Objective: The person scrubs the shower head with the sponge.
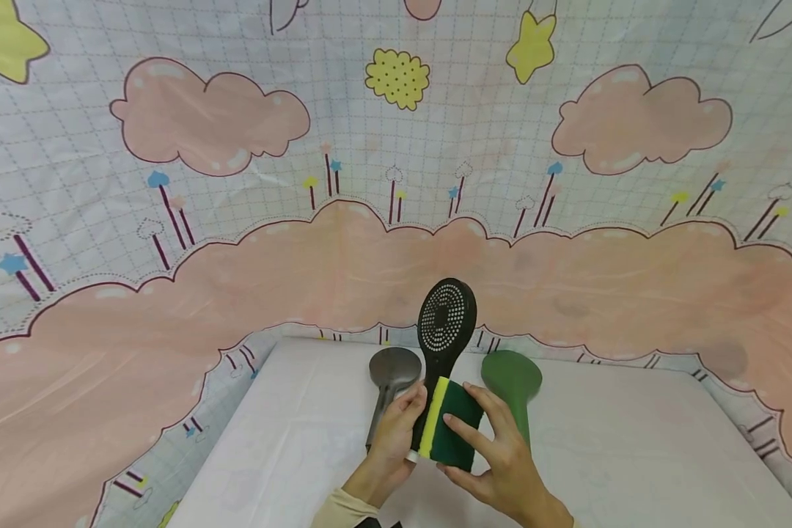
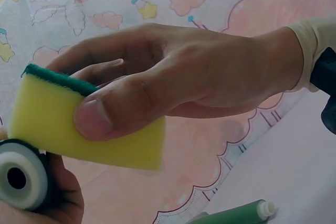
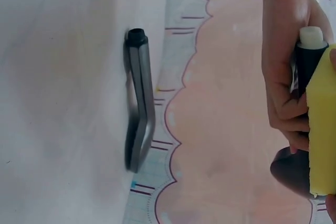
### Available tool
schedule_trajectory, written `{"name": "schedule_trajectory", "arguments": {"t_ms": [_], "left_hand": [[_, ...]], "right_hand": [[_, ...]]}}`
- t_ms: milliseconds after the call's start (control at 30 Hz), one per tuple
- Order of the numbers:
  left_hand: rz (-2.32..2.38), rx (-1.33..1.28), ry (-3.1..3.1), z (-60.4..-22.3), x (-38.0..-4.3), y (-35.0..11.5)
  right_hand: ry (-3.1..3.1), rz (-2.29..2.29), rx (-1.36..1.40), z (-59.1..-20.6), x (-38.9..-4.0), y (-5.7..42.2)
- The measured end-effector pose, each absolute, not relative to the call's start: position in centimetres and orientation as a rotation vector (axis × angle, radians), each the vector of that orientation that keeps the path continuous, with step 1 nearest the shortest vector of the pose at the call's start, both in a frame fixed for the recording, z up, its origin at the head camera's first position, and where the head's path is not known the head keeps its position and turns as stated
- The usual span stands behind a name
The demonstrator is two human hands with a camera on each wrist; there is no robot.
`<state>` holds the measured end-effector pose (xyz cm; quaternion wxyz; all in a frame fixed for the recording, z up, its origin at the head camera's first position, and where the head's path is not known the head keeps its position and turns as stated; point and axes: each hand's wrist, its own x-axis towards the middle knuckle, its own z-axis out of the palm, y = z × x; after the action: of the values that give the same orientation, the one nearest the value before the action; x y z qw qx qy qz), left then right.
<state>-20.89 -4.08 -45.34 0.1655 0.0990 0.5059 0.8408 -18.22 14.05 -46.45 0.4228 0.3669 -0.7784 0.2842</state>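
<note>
My left hand [image 1: 391, 434] grips the handle of a black shower head [image 1: 445, 323], which stands up with its dotted spray face towards me. In my right hand [image 1: 510, 462] is a sponge [image 1: 458, 425], pinched between thumb and fingers, its yellow side against the handle and its green scouring side outward. The left wrist view has the right hand [image 2: 178, 72] across the sponge [image 2: 105, 124], beside the handle's pale round end [image 2: 31, 184]. In the right wrist view, the left hand [image 3: 286, 51] wraps the handle, and the sponge [image 3: 320, 129] partly covers the shower head [image 3: 290, 171].
On the white table [image 1: 633, 440], a grey shower head [image 1: 396, 367] lies left of the black one and a green shower head [image 1: 511, 374] lies right of it. A patterned cloth [image 1: 270, 271] with clouds and stars hangs behind the table.
</note>
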Motion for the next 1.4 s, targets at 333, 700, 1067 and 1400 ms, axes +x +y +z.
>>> {"name": "schedule_trajectory", "arguments": {"t_ms": [333, 700, 1067, 1400], "left_hand": [[2.328, 0.332, 1.465, -45.5, -20.8, -4.3], [2.275, 0.311, 1.519, -45.3, -20.5, -4.2], [2.246, 0.299, 1.555, -45.5, -20.2, -4.2], [2.191, 0.337, 1.606, -45.7, -20.1, -4.5]], "right_hand": [[-1.946, 0.65, 0.902, -46.0, -18.7, 14.9], [-1.926, 0.607, 0.839, -44.9, -19.3, 16.1], [-1.878, 0.582, 0.818, -43.8, -19.7, 16.8], [-1.887, 0.534, 0.763, -42.8, -20.2, 17.9]]}}
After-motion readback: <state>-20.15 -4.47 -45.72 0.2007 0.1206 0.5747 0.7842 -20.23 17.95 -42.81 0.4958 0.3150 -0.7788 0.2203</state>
